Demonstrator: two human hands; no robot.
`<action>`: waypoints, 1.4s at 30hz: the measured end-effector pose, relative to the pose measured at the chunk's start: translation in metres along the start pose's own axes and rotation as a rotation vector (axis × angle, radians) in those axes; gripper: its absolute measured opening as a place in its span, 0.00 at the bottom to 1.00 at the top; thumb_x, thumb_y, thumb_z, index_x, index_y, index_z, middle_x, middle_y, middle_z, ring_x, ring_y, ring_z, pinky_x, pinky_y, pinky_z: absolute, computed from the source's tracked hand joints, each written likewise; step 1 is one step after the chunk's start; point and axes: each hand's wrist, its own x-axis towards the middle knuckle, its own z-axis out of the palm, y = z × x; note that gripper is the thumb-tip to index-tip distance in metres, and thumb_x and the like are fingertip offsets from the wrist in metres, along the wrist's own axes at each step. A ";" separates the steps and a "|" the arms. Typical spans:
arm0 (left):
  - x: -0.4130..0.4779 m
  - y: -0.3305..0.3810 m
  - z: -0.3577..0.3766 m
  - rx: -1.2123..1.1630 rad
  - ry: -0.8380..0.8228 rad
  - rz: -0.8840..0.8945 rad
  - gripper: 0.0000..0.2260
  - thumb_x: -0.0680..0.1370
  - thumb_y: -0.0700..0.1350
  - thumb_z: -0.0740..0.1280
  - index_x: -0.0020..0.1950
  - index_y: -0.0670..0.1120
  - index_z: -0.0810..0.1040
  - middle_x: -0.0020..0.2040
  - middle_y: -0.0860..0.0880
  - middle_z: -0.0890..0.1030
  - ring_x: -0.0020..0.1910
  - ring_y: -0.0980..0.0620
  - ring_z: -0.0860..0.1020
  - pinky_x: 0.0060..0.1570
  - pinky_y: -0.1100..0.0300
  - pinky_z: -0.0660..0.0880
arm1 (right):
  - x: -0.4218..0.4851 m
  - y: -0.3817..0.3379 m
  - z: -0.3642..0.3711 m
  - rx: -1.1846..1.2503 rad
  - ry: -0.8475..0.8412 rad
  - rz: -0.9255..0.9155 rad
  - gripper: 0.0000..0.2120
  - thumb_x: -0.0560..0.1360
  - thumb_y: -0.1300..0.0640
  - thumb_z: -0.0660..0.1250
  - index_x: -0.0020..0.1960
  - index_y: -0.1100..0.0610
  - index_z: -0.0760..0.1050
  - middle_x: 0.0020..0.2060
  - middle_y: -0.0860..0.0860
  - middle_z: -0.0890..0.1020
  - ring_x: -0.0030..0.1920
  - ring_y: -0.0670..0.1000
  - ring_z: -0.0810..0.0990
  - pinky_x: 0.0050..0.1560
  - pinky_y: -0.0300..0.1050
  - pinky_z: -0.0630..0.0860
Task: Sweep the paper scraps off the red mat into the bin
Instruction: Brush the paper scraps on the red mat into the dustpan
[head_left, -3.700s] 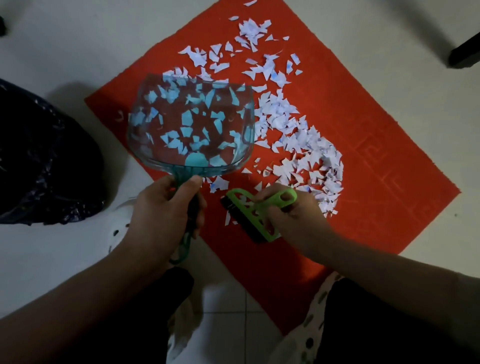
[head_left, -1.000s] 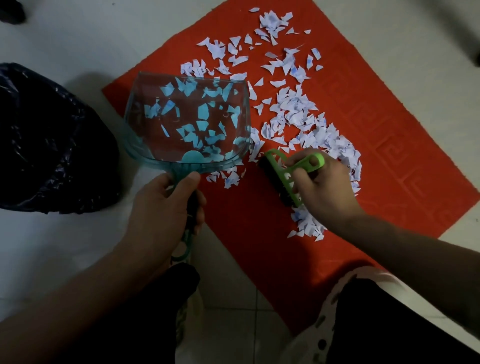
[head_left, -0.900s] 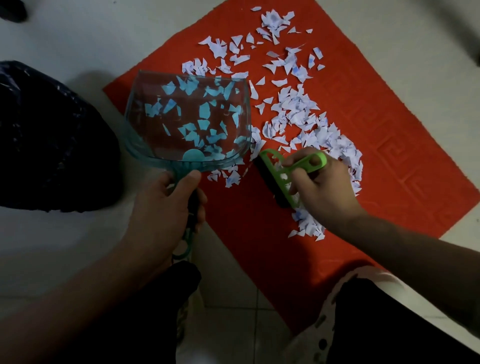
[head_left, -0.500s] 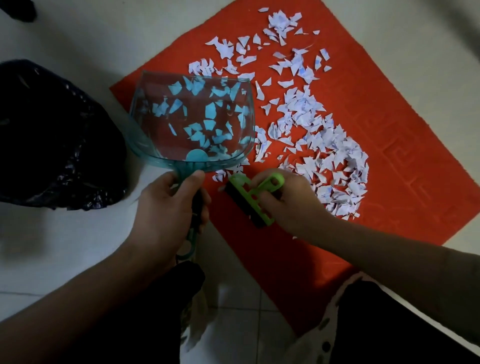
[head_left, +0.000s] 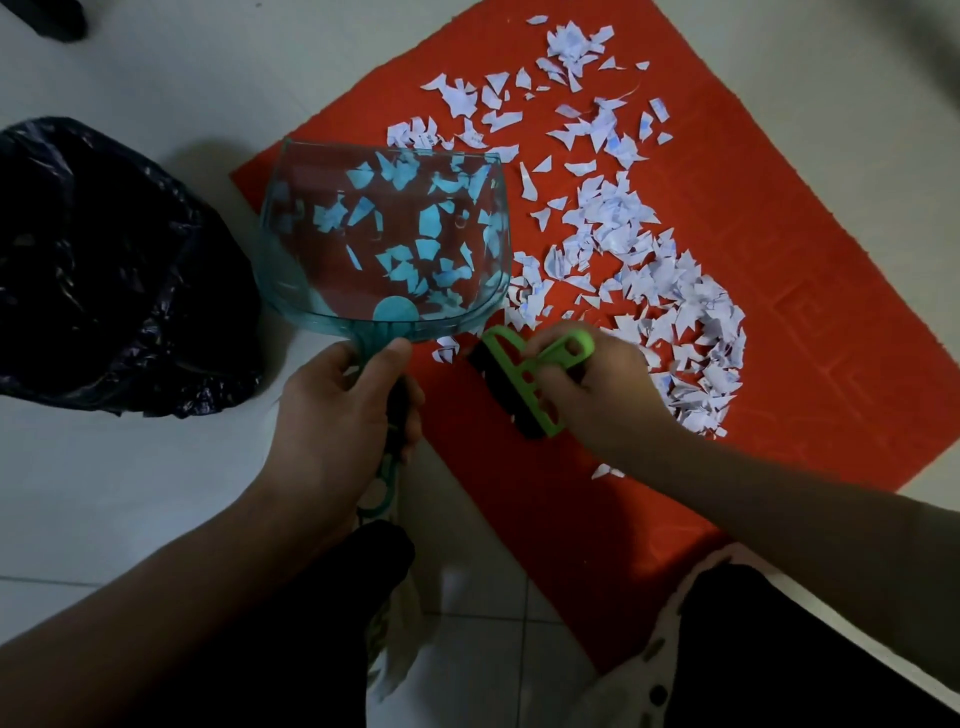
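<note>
- The left hand (head_left: 337, 410) is gripping the handle of a clear teal dustpan (head_left: 283, 270), fingers wrapping round it and thumb lying along the top.
- The right hand (head_left: 587, 384) is pinching the looped handle of a small green brush (head_left: 519, 374) with black bristles, just right of the dustpan's near corner.
- The brush is sitting on the red mat (head_left: 831, 234), its long axis running from far-left to near-right and its handle loop pointing right.
- The dustpan is lying with its handle near and its wide mouth facing far, over the mat's left corner.
- The paper scraps (head_left: 654, 291) are small, jagged and white, spreading in a thick band from the far edge of the mat down to the right hand.
- More scraps are showing teal through the pan; whether they are lying in it or beneath it is hard to make out.
- The left hand is hiding most of the pan's handle, with only its ring end showing below.
- The bin (head_left: 104, 260), lined with a crumpled black bag, is standing on the pale tiled floor (head_left: 130, 493) left of the pan, and the frame's left edge is cutting it off.
</note>
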 end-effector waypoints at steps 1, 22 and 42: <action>0.000 0.000 0.000 -0.003 -0.001 -0.001 0.12 0.80 0.49 0.63 0.43 0.41 0.74 0.27 0.49 0.77 0.23 0.53 0.73 0.22 0.63 0.72 | 0.004 0.000 -0.004 -0.001 0.045 0.012 0.07 0.74 0.61 0.63 0.49 0.57 0.79 0.39 0.52 0.82 0.35 0.55 0.82 0.36 0.55 0.79; 0.001 0.000 -0.002 -0.057 0.009 -0.016 0.11 0.79 0.49 0.64 0.42 0.43 0.74 0.27 0.49 0.77 0.23 0.52 0.74 0.22 0.62 0.72 | 0.002 -0.004 -0.008 0.024 0.044 -0.001 0.07 0.75 0.61 0.63 0.47 0.52 0.77 0.38 0.48 0.79 0.31 0.51 0.80 0.30 0.46 0.78; 0.003 -0.001 -0.010 -0.079 0.050 -0.011 0.10 0.79 0.50 0.63 0.42 0.45 0.75 0.30 0.50 0.78 0.26 0.51 0.75 0.25 0.59 0.73 | 0.003 -0.007 0.020 -0.010 -0.140 -0.142 0.05 0.76 0.60 0.64 0.49 0.55 0.78 0.43 0.48 0.79 0.42 0.48 0.80 0.41 0.47 0.80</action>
